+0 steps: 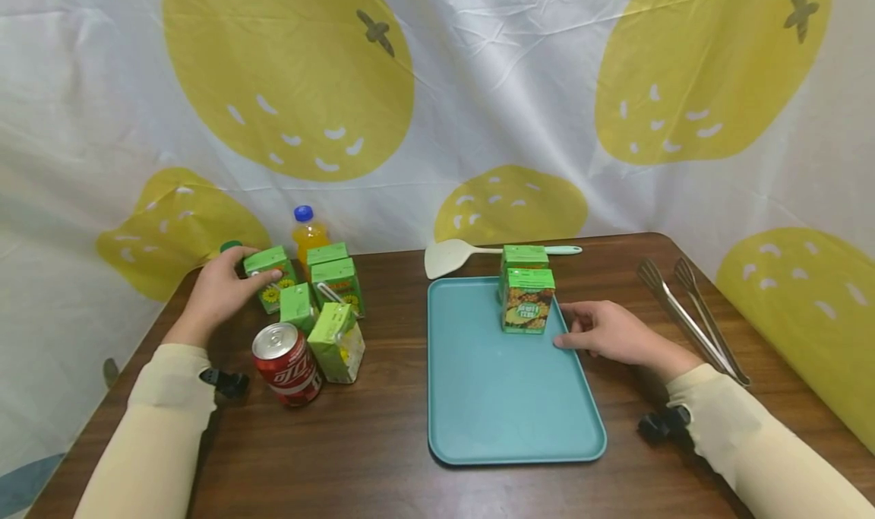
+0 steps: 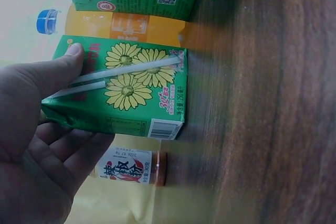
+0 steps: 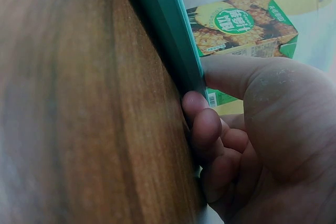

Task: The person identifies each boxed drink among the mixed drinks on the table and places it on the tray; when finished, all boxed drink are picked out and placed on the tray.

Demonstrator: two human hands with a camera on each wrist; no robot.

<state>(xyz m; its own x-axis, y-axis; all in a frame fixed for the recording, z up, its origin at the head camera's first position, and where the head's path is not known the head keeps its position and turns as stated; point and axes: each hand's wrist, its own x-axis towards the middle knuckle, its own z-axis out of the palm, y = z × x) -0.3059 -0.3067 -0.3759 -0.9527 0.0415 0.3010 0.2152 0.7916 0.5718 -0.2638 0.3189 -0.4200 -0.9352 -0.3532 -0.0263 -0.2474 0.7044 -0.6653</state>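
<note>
Grained tabletop (image 1: pixel 369 435), left grip (image 1: pixel 224 285) around a boxy carton (image 2: pixel 139 97), right grip (image 1: pixel 608 333) pinched on a smooth tray (image 1: pixel 509 397)

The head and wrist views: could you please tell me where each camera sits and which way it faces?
Head: worn on the head, looking forward and down over the table; the left hand, right hand and sleeves show.
Left wrist: on that wrist, facing the green carton the left hand grips; that hand enters from the left edge.
Right wrist: on that wrist, facing the edge of the tray the right hand pinches; that hand fills the lower right.
Head and left wrist both show the blue-capped bottle.
</note>
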